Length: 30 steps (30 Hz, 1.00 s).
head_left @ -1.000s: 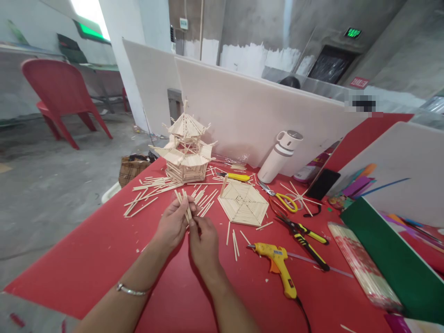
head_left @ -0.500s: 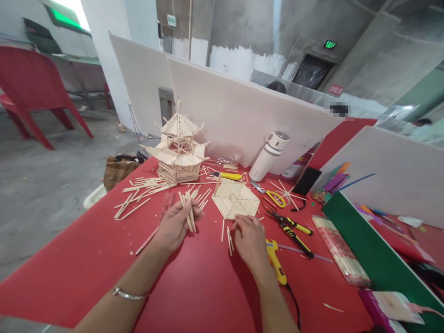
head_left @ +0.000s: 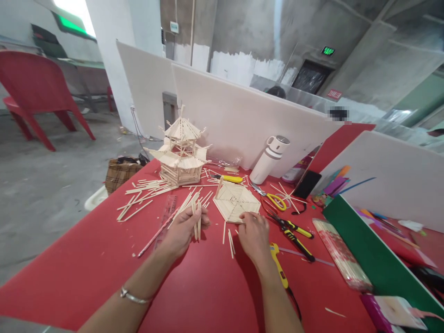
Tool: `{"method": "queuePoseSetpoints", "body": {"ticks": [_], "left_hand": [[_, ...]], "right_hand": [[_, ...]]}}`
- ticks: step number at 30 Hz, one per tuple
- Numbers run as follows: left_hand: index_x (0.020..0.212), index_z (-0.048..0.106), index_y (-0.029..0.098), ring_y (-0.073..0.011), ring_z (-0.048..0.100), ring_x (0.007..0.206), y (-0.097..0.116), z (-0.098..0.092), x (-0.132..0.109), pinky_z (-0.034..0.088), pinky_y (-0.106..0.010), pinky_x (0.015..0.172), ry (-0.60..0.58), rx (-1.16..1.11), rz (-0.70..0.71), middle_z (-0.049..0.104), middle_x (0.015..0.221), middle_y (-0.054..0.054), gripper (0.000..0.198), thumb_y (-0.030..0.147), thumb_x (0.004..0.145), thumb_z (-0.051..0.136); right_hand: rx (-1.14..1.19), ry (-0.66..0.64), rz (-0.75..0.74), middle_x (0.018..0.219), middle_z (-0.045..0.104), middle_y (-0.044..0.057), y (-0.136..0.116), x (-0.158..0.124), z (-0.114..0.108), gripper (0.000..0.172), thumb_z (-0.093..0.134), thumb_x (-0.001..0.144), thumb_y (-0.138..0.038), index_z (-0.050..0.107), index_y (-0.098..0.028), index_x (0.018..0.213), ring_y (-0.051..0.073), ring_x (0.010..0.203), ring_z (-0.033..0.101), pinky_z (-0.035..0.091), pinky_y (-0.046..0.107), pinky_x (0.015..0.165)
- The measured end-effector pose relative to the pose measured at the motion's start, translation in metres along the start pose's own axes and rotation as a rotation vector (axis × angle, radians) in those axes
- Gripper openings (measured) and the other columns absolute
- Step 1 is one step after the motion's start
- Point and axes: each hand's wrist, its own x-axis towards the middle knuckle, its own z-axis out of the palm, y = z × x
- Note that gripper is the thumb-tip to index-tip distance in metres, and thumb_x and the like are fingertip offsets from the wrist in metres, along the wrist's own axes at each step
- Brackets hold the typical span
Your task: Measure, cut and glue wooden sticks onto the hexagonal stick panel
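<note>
In my left hand (head_left: pixel 182 233) is a small bundle of thin wooden sticks (head_left: pixel 196 230), pinched between thumb and fingers. My right hand (head_left: pixel 255 233) is at the near edge of a flat hexagonal stick panel (head_left: pixel 234 202), fingers curled together; what its fingertips hold, if anything, is hidden. Between the hands a few loose sticks (head_left: pixel 231 243) lie on the red tabletop (head_left: pixel 201 296). One short upright piece stands at the panel's left corner. Behind my left hand stands a tiered stick pagoda (head_left: pixel 182 157).
Loose sticks (head_left: pixel 149 185) spread left of the pagoda, near a ruler (head_left: pixel 169 208) and a pencil (head_left: pixel 156 233). Right of the panel lie scissors (head_left: pixel 275 201), black-yellow pliers (head_left: pixel 294 238) and a yellow glue gun (head_left: pixel 279 268). A white flask (head_left: pixel 268 162) stands behind; a green divider (head_left: pixel 364 240) borders the right.
Both hands have shifted slightly to the right in the picture, the left still holding its sticks. The right hand's fingers now curl closer to the panel's near right edge. The view has tilted slightly.
</note>
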Motion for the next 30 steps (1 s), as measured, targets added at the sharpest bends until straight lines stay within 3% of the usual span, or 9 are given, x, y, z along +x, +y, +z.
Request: {"method": "queuePoseSetpoints", "body": {"ticks": [5, 9, 13, 17, 21, 26, 30], "left_hand": [[0.085, 0.069, 0.015, -0.0155, 0.065, 0.063, -0.001, 0.0, -0.001, 0.053, -0.024, 0.055, -0.014, -0.001, -0.036, 0.068, 0.069, -0.004, 0.039, 0.049, 0.07, 0.08], [0.086, 0.069, 0.015, -0.0151, 0.065, 0.062, -0.002, -0.002, 0.0, 0.054, -0.024, 0.056, -0.022, -0.015, -0.016, 0.068, 0.07, -0.004, 0.034, 0.045, 0.074, 0.079], [0.087, 0.068, 0.015, -0.0145, 0.064, 0.06, 0.0, -0.003, 0.001, 0.052, -0.023, 0.051, -0.005, -0.017, -0.018, 0.068, 0.07, -0.004, 0.034, 0.046, 0.075, 0.077], [0.087, 0.068, 0.015, -0.0139, 0.063, 0.058, 0.002, -0.003, 0.0, 0.051, -0.023, 0.049, 0.01, -0.016, -0.027, 0.067, 0.069, -0.004, 0.037, 0.048, 0.073, 0.078], [0.085, 0.068, 0.015, -0.0138, 0.063, 0.06, 0.001, -0.004, 0.002, 0.053, -0.023, 0.053, 0.014, -0.029, -0.019, 0.067, 0.069, -0.003, 0.037, 0.049, 0.073, 0.078], [0.085, 0.067, 0.015, -0.0152, 0.067, 0.063, -0.001, -0.009, 0.005, 0.054, -0.025, 0.057, 0.053, -0.056, -0.007, 0.07, 0.072, -0.004, 0.037, 0.048, 0.073, 0.079], [0.084, 0.068, 0.016, -0.0171, 0.07, 0.067, -0.003, -0.012, 0.008, 0.055, -0.027, 0.064, 0.082, -0.067, 0.002, 0.072, 0.074, -0.005, 0.037, 0.048, 0.07, 0.081]], "right_hand": [[-0.163, -0.044, 0.077, 0.096, 0.075, 0.009, 0.023, 0.015, -0.009, 0.025, 0.046, 0.09, -0.018, 0.069, -0.02, 0.101, 0.026, 0.103, 0.062, 0.029, 0.042, 0.102], [-0.257, -0.005, 0.067, 0.107, 0.074, 0.011, 0.031, 0.048, -0.014, 0.034, 0.048, 0.09, -0.02, 0.066, -0.02, 0.118, 0.027, 0.109, 0.062, 0.033, 0.04, 0.098], [-0.35, -0.107, 0.123, 0.103, 0.075, 0.015, 0.036, 0.078, -0.011, 0.037, 0.046, 0.092, -0.024, 0.068, -0.02, 0.122, 0.029, 0.104, 0.065, 0.036, 0.041, 0.093], [-0.336, -0.027, 0.024, 0.111, 0.073, 0.013, 0.031, 0.099, -0.003, 0.038, 0.048, 0.092, -0.028, 0.065, -0.022, 0.125, 0.028, 0.11, 0.062, 0.033, 0.04, 0.096], [-0.299, -0.103, -0.071, 0.11, 0.073, 0.013, 0.012, 0.116, 0.005, 0.042, 0.043, 0.097, -0.031, 0.057, -0.021, 0.136, 0.026, 0.113, 0.06, 0.027, 0.041, 0.104], [-0.155, 0.002, -0.114, 0.12, 0.071, 0.011, -0.017, 0.105, 0.0, 0.045, 0.052, 0.091, -0.027, 0.058, -0.02, 0.135, 0.027, 0.117, 0.058, 0.031, 0.043, 0.106], [0.379, 0.034, -0.026, 0.111, 0.073, 0.007, -0.04, 0.063, -0.007, 0.035, 0.047, 0.093, -0.034, 0.069, -0.023, 0.119, 0.022, 0.103, 0.066, 0.047, 0.034, 0.093]]}}
